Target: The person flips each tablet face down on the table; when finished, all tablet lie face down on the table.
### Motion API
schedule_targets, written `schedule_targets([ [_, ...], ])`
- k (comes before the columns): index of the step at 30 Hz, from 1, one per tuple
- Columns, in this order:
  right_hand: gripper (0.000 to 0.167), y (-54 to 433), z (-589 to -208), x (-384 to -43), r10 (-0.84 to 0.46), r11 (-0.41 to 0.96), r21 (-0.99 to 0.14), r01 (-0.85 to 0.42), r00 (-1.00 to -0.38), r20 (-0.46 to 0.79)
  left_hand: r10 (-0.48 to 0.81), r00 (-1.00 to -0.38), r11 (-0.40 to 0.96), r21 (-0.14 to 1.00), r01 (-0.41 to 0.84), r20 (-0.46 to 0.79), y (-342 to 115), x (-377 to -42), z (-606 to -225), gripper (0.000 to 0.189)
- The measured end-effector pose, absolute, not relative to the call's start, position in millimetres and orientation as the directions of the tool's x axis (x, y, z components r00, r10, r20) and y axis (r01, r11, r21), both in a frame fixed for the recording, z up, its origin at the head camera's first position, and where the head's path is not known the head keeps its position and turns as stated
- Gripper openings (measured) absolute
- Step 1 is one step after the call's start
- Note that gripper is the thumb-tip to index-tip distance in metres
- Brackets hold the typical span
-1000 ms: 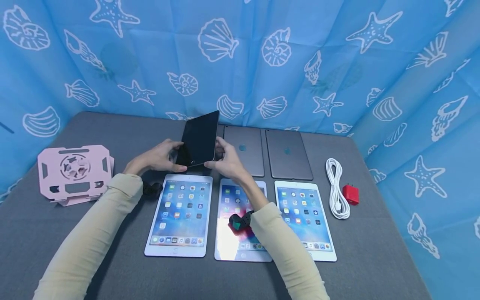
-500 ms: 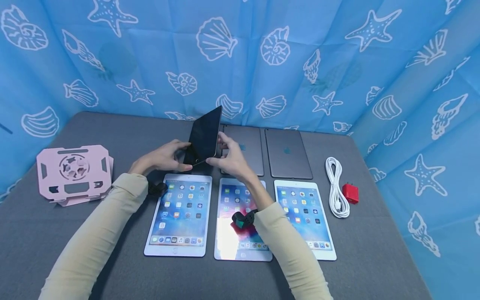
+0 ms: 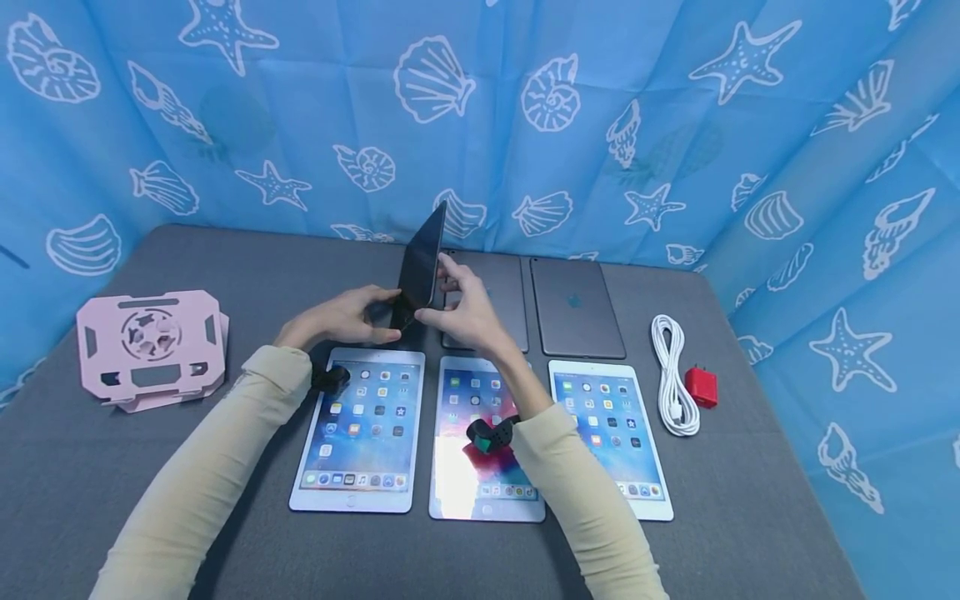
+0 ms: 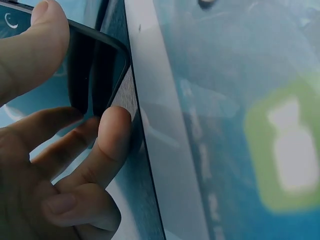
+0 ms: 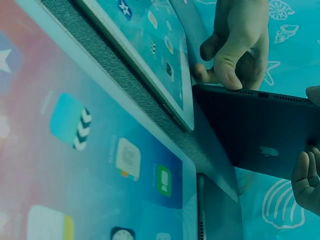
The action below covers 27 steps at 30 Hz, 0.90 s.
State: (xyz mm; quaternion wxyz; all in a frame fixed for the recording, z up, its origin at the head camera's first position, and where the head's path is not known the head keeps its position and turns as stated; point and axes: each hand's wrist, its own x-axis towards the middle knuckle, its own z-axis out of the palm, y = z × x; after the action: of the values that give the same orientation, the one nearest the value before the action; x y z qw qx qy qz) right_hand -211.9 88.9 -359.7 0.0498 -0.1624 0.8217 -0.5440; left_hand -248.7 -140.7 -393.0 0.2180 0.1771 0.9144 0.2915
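Note:
Both hands hold a dark grey tablet (image 3: 422,260) at the back of the table, tilted up steeply with its black screen toward the left. My left hand (image 3: 345,317) has its thumb on the edge near the home button, and its fingers lie close to a lower corner, as the left wrist view shows. On the other side my right hand (image 3: 468,308) grips the tablet by its edge and back. The back, with an apple logo (image 5: 269,151), shows in the right wrist view. Two more dark grey tablets, one middle (image 3: 504,292) and one right (image 3: 576,308), lie face down.
In front lie three white tablets with lit screens: left (image 3: 358,429), middle (image 3: 452,433) and right (image 3: 611,429). A pink stand (image 3: 150,342) sits at the left. To the right are a coiled white cable (image 3: 667,375) and a red charger (image 3: 701,387). A blue curtain (image 3: 315,100) hangs behind.
Both hands have shifted slightly right with the dark tablet. It has turned more upright, so less of its screen shows now.

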Motion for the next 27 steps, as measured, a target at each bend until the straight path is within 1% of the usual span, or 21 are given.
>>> schedule_targets([
  [9, 0.090, 92, -357, -213, -0.332, 0.380, -0.895, -0.233, -0.938, 0.103, 0.474, -0.830, 0.768, 0.599, 0.226, -0.294, -129, -249, -391, 0.085],
  [13, 0.091, 93, -356, -212, -0.334, 0.375, -0.898, -0.229, -0.937, 0.100, 0.475, -0.823, 0.769, 0.602, 0.217, -0.311, -125, -249, -392, 0.086],
  [16, 0.091, 94, -355, -212, -0.341, 0.360, -0.904, -0.230, -0.935, 0.102, 0.478, -0.821, 0.761, 0.614, 0.210, -0.311, -122, -249, -392, 0.085],
  [22, 0.090, 94, -355, -213, -0.369, 0.332, -0.912, -0.243, -0.923, 0.112, 0.550, -0.793, 0.701, 0.661, 0.268, -0.262, -118, -248, -394, 0.081],
  [27, 0.090, 94, -356, -212, -0.371, 0.312, -0.920, -0.239, -0.922, 0.114, 0.590, -0.774, 0.653, 0.699, 0.292, -0.228, -120, -251, -394, 0.079],
])
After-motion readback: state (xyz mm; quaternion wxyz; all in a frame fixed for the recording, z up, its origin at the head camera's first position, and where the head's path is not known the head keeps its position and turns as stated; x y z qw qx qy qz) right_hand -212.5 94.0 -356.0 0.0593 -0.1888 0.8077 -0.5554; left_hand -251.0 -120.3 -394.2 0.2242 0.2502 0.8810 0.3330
